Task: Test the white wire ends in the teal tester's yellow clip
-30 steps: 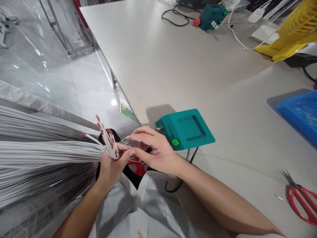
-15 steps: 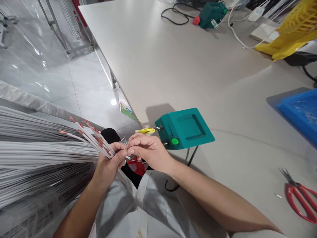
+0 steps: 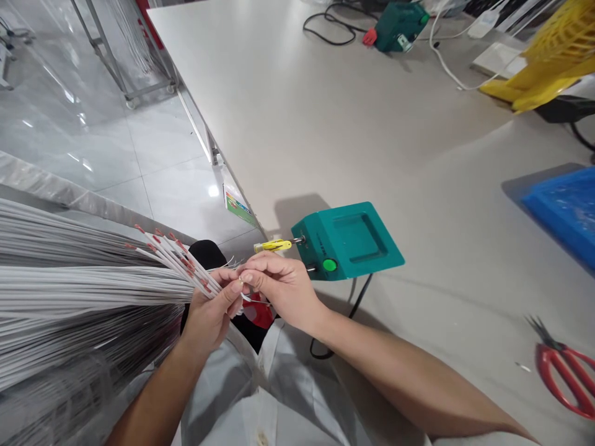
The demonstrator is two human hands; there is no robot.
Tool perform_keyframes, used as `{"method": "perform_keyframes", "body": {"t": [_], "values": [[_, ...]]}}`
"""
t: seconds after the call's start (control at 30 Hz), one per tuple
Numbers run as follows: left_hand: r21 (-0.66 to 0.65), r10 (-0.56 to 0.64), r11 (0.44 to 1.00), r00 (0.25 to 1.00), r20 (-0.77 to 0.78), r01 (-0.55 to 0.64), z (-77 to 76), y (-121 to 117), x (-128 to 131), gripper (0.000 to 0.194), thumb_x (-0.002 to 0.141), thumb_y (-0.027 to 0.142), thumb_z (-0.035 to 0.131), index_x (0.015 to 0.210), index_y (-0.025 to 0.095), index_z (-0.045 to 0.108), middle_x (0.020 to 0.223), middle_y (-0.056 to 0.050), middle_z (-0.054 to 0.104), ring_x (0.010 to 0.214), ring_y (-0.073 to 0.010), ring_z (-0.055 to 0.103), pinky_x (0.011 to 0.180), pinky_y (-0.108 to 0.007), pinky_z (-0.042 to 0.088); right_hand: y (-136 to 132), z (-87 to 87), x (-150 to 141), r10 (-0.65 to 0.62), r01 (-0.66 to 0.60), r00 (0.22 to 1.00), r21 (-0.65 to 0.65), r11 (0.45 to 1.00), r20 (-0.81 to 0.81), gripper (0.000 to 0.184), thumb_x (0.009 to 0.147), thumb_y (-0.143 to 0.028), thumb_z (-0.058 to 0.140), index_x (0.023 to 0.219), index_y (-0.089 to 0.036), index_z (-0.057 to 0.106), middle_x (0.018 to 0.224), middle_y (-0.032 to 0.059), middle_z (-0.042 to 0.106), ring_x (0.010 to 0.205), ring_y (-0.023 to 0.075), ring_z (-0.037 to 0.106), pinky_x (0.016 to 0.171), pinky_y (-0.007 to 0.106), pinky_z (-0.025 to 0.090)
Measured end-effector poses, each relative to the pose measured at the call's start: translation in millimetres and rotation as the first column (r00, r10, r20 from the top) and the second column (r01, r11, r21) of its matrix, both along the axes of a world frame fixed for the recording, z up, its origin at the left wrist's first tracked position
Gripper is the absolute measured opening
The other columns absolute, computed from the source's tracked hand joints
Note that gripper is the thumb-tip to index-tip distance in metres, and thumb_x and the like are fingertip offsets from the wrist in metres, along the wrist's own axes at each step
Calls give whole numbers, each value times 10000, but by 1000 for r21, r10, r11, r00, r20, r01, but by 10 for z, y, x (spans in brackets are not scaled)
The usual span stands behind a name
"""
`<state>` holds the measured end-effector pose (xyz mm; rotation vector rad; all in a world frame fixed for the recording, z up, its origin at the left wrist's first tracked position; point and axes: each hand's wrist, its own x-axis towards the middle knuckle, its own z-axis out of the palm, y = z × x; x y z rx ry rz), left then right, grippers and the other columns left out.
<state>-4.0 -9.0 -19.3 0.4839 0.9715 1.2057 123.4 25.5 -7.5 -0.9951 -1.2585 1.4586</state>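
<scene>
My left hand (image 3: 211, 313) is closed round a bunch of white wires (image 3: 179, 257) whose red-marked ends fan up and to the left. My right hand (image 3: 286, 288) meets it in front of my lap, with thumb and fingertips pinched together at the left thumb. A wire end seems to sit in that pinch, but the fingers hide most of it. Thin strands poke out just past the fingertips. Close beyond my right hand is a green device (image 3: 353, 238) with a green button, and a yellow clip (image 3: 273, 246) is attached to its side.
Long white wires (image 3: 93, 285) lie in a thick bundle at the left. Red-handled scissors (image 3: 562, 371) rest on the table (image 3: 418, 173) at the right, below a blue tray (image 3: 564, 210). Further back are a second green device (image 3: 395, 28), cables and a yellow basket-like object (image 3: 553, 56).
The bunch of wires in my left hand has tilted and shifted slightly to the right. Both hands stay joined at the fingertips, with the thumbs moved a little.
</scene>
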Motion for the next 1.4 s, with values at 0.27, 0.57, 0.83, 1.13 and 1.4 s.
{"method": "perform_keyframes", "body": {"t": [0.27, 0.57, 0.83, 1.13, 1.4], "values": [[73, 104, 993, 990, -96, -97, -42, -53, 59, 61, 729, 206, 652, 729, 167, 605, 606, 38, 601, 374, -17, 413, 368, -154, 277, -20, 12, 12, -65, -2, 959, 237, 972, 275, 136, 805, -190, 565, 719, -174, 670, 691, 28, 643, 664, 122, 586, 628, 255, 481], [40, 144, 990, 921, -361, -139, -69, -92, 95, 109, 749, 247, 635, 741, 161, 569, 545, 55, 540, 388, -37, 393, 386, -177, 294, 28, 38, 149, -327, -426, 598, 636, 643, 732, 209, 858, -208, 436, 807, -159, 633, 845, 76, 641, 766, 159, 601, 678, 270, 453], [80, 180, 984, 906, -382, -162, -36, -35, 33, 84, 779, 248, 612, 756, 172, 584, 664, 36, 602, 412, -28, 410, 398, -178, 301, 65, 166, 210, -68, -324, 771, 482, 814, 633, 163, 849, -167, 420, 823, -165, 580, 786, 54, 609, 764, 143, 565, 647, 248, 459], [76, 9, 996, 855, -519, 36, -1, -41, 10, 116, 780, 272, 597, 783, 156, 605, 431, 75, 450, 389, -52, 396, 403, -178, 309, 66, 70, 163, -1, -315, 810, 437, 843, 586, 179, 865, -176, 431, 846, -156, 608, 802, 64, 640, 758, 137, 585, 671, 250, 473], [-58, -101, 995, 850, -518, 83, 51, 25, -42, 122, 723, 262, 620, 706, 156, 564, 487, 37, 562, 364, -58, 434, 373, -179, 323, 91, 217, 259, -228, -497, 553, 537, 681, 801, 196, 841, -195, 426, 771, -146, 602, 732, 62, 625, 667, 158, 581, 560, 263, 421]]}}
